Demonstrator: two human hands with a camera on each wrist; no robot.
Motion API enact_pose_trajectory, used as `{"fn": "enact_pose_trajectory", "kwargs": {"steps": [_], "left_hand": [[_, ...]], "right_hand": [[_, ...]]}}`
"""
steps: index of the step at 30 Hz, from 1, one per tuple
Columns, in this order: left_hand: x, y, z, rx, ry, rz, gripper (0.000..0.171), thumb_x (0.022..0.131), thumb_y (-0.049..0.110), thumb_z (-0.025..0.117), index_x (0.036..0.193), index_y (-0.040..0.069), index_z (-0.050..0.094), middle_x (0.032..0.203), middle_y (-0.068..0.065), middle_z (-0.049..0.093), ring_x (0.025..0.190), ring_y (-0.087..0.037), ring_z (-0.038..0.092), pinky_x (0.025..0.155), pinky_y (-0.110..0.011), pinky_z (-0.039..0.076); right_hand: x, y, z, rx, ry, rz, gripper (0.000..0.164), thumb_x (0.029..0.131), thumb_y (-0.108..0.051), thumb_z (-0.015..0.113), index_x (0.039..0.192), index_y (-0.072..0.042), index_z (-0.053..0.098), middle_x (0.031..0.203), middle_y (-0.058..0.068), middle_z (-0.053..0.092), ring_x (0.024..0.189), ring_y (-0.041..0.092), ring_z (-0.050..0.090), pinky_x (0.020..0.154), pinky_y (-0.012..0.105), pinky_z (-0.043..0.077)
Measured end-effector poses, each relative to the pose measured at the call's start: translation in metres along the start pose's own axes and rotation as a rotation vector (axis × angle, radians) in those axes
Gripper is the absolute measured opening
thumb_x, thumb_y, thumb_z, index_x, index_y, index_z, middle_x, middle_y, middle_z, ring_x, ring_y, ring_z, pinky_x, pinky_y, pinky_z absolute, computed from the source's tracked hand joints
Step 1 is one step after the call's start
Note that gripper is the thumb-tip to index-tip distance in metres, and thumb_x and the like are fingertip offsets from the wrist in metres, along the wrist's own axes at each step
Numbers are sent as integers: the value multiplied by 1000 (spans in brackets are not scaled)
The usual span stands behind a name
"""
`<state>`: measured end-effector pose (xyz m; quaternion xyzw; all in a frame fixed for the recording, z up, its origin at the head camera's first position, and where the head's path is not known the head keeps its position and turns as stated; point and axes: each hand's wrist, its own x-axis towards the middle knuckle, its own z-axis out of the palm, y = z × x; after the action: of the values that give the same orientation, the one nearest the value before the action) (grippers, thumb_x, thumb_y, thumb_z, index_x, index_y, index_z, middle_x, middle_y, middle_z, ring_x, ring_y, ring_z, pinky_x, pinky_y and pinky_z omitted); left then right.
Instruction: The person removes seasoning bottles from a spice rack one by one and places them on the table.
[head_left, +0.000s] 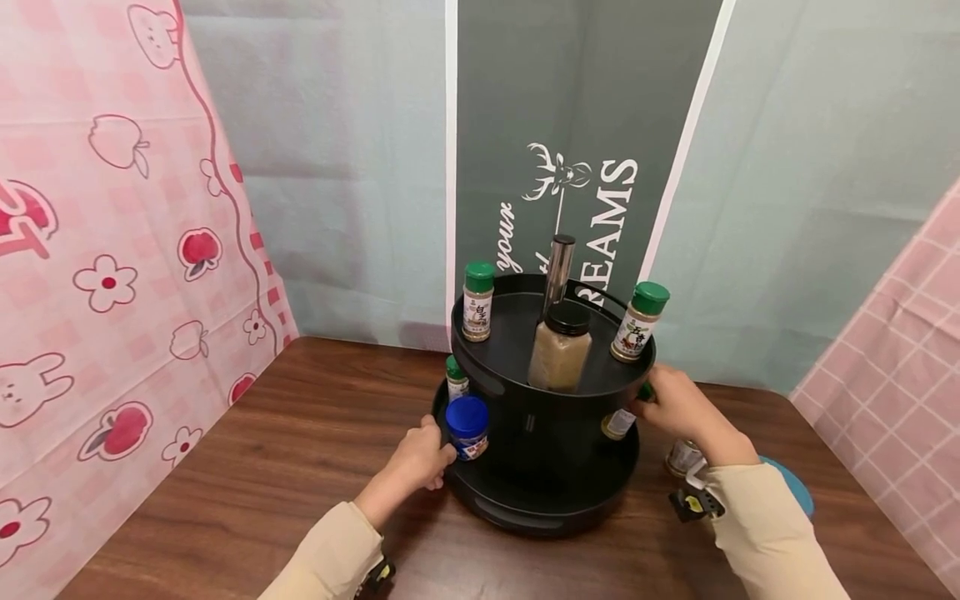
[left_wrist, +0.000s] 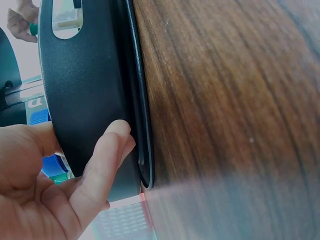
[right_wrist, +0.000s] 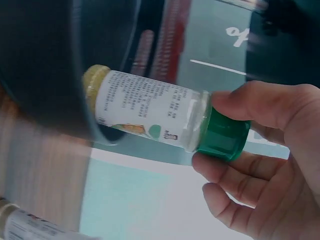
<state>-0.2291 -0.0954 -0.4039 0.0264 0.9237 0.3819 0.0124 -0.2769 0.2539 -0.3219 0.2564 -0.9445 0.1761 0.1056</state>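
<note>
Pinching green-capped jar (right_wrist: 147, 110): right hand (head_left: 675, 407); left hand (head_left: 416, 454) grips lower tray (head_left: 528, 475); upper tray (head_left: 517, 321) holds tan-filled black-capped jar (head_left: 561, 354).

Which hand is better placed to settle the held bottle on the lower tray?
Probably the right hand: it pinches the bottle by its cap at the right side of the lower tray; the left hand grips the left rim.
</note>
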Motion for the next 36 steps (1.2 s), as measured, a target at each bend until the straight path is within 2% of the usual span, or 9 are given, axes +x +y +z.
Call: {"fn": "enact_pose_trajectory", "kwargs": {"steps": [5,12,21,28,32,36], "left_hand": [[0,1,-2,6,-6,-4,40,77,6,56,107,-13,38,46,-7,53,33,-12,50,34,-27,47],[0,2,-2,18,-7,-3,39,77,7,56,106,-12,38,45,-6,53,33,-12,50,35,-27,46],[1,1,-1,20,-3,-3,41,77,7,56,108,-13,37,45,-6,53,33,-11,50,34,-27,46],[1,1,-1,21,-13,-4,46,78,7,56,113,-15,35,46,-6,53,33,-11,50,35,-27,47],[0,1,-1,18,-15,-3,46,78,7,56,113,-15,35,46,-6,53,33,-11,50,35,-27,47],[0,1,-2,15,-16,0,44,78,6,56,111,-14,36,45,-6,53,34,-12,51,35,-27,47]], "right_hand": [[1,-5,-10,-27,-15,-11,10,75,-10,67,82,-8,60,79,6,54,63,17,45,51,36,37],[-2,-5,-13,-58,21,-15,10,72,-11,68,77,-10,60,75,5,52,61,17,43,50,34,37],[-5,-3,-12,-62,34,-33,9,73,-9,66,79,-12,60,78,7,53,62,18,43,51,34,37],[-9,-4,-16,-69,21,-20,11,76,-9,65,85,-8,59,78,7,51,62,18,42,49,33,36],[-12,-6,-19,-76,7,-14,16,78,-9,64,92,-4,59,80,9,51,62,18,41,49,33,35],[-16,-7,-23,-82,2,-9,25,79,-11,65,101,-3,59,85,11,53,66,20,45,52,36,39]]}}
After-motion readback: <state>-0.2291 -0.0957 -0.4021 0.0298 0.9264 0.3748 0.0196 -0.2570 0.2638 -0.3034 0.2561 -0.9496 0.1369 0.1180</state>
